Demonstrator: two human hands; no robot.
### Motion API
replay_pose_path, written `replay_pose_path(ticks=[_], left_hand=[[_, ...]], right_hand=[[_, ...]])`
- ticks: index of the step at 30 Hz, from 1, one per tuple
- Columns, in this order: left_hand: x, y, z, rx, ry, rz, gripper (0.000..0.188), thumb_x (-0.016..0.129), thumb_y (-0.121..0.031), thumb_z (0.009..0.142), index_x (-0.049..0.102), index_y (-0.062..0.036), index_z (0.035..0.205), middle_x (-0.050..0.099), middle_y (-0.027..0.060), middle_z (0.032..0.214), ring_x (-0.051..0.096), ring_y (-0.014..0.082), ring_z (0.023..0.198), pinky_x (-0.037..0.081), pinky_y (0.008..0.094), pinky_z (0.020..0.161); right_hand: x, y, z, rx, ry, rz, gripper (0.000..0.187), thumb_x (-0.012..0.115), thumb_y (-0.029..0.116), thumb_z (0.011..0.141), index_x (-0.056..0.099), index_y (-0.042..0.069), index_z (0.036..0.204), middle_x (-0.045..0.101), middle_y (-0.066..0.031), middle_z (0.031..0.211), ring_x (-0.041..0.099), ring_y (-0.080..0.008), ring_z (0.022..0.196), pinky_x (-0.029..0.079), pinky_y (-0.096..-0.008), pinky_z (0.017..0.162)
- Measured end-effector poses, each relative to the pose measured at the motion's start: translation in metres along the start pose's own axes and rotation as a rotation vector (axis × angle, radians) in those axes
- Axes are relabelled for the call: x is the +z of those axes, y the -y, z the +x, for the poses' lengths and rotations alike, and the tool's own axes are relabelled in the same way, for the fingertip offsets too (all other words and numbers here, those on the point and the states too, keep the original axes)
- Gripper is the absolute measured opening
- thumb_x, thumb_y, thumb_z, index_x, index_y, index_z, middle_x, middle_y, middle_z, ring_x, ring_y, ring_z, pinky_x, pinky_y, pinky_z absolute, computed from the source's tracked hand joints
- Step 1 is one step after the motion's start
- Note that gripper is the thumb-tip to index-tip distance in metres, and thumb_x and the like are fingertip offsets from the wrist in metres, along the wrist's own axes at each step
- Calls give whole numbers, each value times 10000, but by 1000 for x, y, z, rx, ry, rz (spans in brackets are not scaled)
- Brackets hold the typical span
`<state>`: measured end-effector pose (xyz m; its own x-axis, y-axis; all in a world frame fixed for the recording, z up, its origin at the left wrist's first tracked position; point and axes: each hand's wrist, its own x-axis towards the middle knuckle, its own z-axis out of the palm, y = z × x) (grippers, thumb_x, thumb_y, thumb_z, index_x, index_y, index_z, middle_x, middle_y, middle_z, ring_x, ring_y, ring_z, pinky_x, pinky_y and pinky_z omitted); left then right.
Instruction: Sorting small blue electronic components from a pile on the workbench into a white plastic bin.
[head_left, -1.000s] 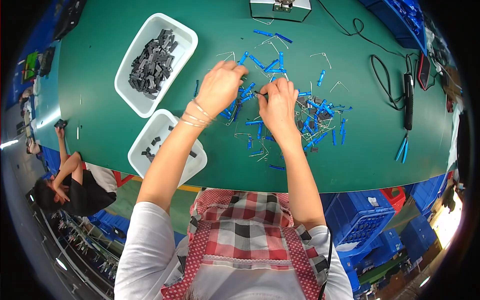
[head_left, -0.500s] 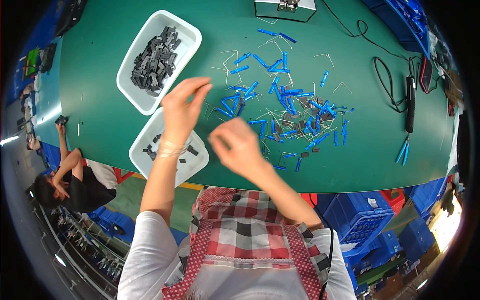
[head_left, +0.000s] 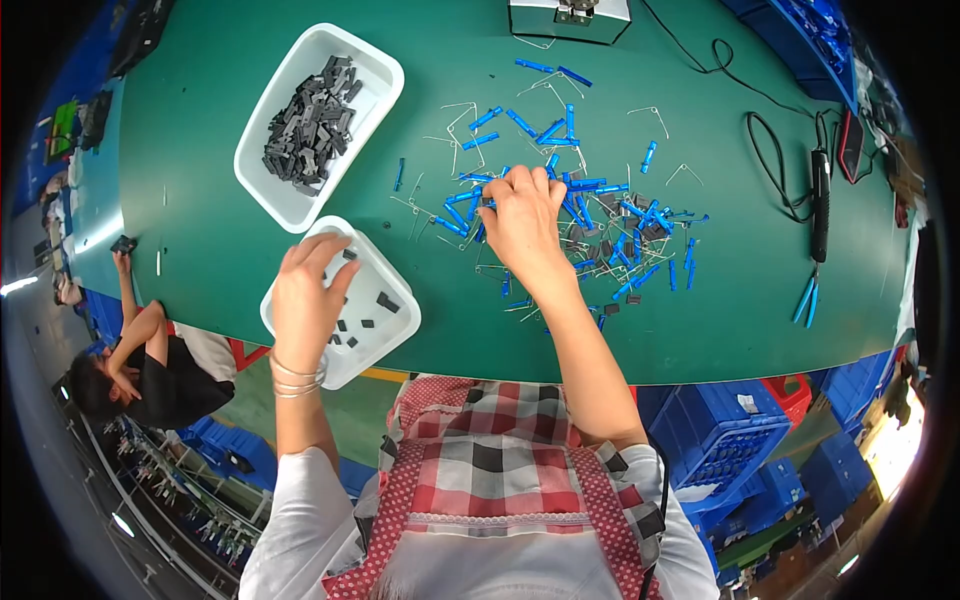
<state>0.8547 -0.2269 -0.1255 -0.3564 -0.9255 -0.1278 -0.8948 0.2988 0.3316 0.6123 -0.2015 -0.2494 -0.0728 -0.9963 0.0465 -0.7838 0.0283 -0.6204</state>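
My left hand (head_left: 308, 292) is over the smaller white tray (head_left: 398, 338), thumb and fingers apart. A small black piece (head_left: 348, 254) shows between its fingertips; whether they touch it I cannot tell. A few more black pieces (head_left: 387, 302) lie in that tray. My right hand (head_left: 525, 222) reaches into a loose heap of blue tubular parts (head_left: 600, 186) and bent thin wires, its fingers curled down. Its grip is hidden from above. Apart from the heap, a single blue part (head_left: 399, 174) lies on the green table near some wire.
A larger white tray (head_left: 374, 98) full of dark grey pieces stands at the far left. On the right lie a black-handled corded tool (head_left: 820, 205) and blue-handled pliers (head_left: 806, 302). A boxy device (head_left: 570, 20) sits at the back. Another person (head_left: 150, 365) is at the left.
My left hand has come down and left over the smaller tray. My right hand has moved up and right into the heap. A blue part now lies left of the heap.
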Motion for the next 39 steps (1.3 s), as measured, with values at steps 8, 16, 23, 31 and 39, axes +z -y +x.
replay_pose_path(ticks=[8, 16, 23, 31, 39], left_hand=[[59, -65, 78, 312, -55, -201, 146, 710, -79, 817, 698, -68, 962, 677, 93, 916, 638, 311, 866, 525, 398, 726], [121, -108, 119, 508, 10, -322, 174, 761, -122, 759, 718, -73, 921, 661, 71, 946, 595, 287, 909, 505, 383, 808], [122, -96, 118, 459, -28, -79, 140, 762, -65, 726, 727, -59, 861, 612, 71, 950, 577, 284, 909, 492, 393, 819], [143, -124, 113, 414, -55, -192, 189, 794, -86, 704, 725, -56, 877, 596, 87, 899, 547, 287, 910, 478, 387, 831], [143, -120, 105, 406, -18, -115, 167, 771, -44, 713, 696, -58, 861, 608, 84, 876, 563, 298, 871, 475, 399, 800]], right_hand=[[2, 8, -4, -6, -4, -44, 108, 608, -21, 717, 656, -32, 813, 550, -169, 923, 503, -332, 949, 352, -445, 826], [-26, -9, -40, 166, -411, 297, 110, 678, 8, 838, 571, 27, 854, 585, -135, 796, 576, -332, 751, 449, -441, 679], [-47, -58, -34, 255, -381, 122, 194, 645, 46, 861, 667, 22, 1052, 634, -128, 859, 592, -313, 826, 455, -422, 737], [-72, -69, -30, 380, -304, -162, 192, 646, 73, 817, 691, 37, 1000, 680, -122, 891, 607, -302, 869, 408, -427, 777], [-81, -62, -36, 364, -123, -148, 168, 654, 59, 795, 704, 6, 947, 701, -136, 861, 627, -298, 867, 423, -424, 813]])
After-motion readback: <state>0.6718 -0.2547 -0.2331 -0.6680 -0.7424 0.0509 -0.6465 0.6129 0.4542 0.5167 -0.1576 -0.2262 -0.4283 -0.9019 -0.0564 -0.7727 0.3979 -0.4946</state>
